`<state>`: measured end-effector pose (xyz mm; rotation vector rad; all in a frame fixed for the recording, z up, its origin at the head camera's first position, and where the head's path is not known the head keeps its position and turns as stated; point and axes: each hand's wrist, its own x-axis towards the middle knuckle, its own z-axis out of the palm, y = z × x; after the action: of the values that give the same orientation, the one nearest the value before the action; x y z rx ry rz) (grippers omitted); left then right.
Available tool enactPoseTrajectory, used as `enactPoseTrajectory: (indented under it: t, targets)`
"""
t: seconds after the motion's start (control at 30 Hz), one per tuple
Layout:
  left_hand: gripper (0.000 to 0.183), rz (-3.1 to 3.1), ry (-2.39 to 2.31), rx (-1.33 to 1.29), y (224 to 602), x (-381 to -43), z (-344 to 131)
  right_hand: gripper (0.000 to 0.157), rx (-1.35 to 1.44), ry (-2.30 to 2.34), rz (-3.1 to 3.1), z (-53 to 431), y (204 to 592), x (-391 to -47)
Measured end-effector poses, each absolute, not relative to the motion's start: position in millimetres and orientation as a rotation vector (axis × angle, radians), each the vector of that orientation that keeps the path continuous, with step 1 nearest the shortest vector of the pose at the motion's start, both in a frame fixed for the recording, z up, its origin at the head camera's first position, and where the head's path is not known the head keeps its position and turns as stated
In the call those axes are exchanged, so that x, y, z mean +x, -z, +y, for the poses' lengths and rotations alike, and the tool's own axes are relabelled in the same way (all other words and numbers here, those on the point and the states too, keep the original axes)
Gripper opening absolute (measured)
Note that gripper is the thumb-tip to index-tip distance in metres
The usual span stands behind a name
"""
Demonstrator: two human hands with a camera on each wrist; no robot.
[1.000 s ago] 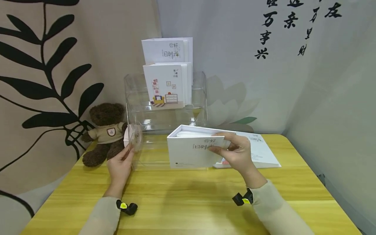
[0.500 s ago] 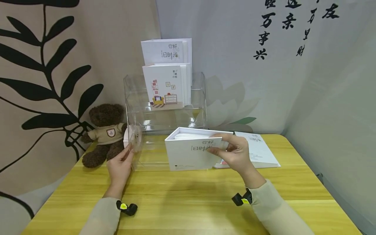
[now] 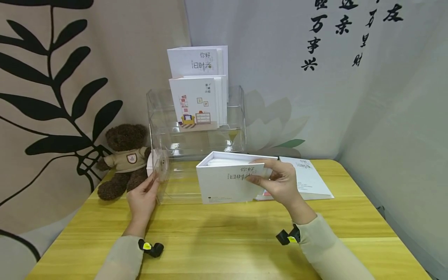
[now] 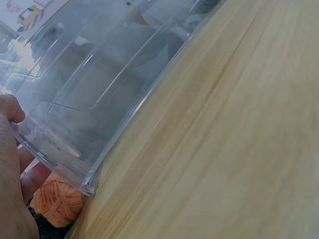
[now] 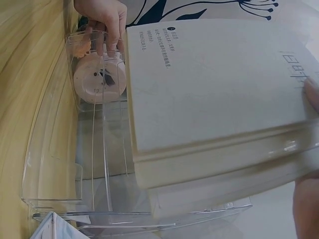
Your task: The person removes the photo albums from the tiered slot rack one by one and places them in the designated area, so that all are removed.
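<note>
My right hand [image 3: 276, 181] pinches a white desk calendar [image 3: 227, 186] by its right end, thumb on the printed front and fingers behind. The calendar hangs above the table, in front of a clear plastic rack [image 3: 196, 147], its white inside showing from above. In the right wrist view the calendar [image 5: 214, 89] fills much of the picture. On the other side, my left hand [image 3: 142, 198] grips the rack's left edge; in the left wrist view the thumb [image 4: 12, 107] lies on the clear plastic [image 4: 99, 94] and the other fingers go behind it.
Two more white calendars, one with a room drawing [image 3: 197, 105], stand on the rack's upper tiers. Another calendar [image 3: 304, 179] lies at the right. A brown teddy bear [image 3: 126, 163] sits left of the rack. Orange yarn [image 4: 57, 201] and a pink round object [image 5: 99, 82] are near the rack's end.
The calendar and right hand have shifted slightly left and down since the first frame, then kept still. My left hand has held its place on the rack.
</note>
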<state>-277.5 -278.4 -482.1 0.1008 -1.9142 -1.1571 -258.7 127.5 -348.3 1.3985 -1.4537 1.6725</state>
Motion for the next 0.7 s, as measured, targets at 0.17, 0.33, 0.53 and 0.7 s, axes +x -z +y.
enactPoseTrajectory:
  t: [0.17,0.33,0.53,0.7]
  targets:
    - [0.027,-1.908,1.171,0.088,482,-278,-279,0.033,1.375,-1.71,-1.46,126,352,-258]
    - [0.027,-1.918,1.169,0.095,482,-277,-278,0.04,1.225,-1.872,-1.597,113,367,-252]
    - [0.027,-1.922,1.155,0.108,482,-276,-279,0.039,0.926,-2.298,-1.833,76,401,-237]
    - [0.027,-1.902,1.131,0.092,481,-279,-280,0.045,0.702,-2.572,-2.04,45,435,-228]
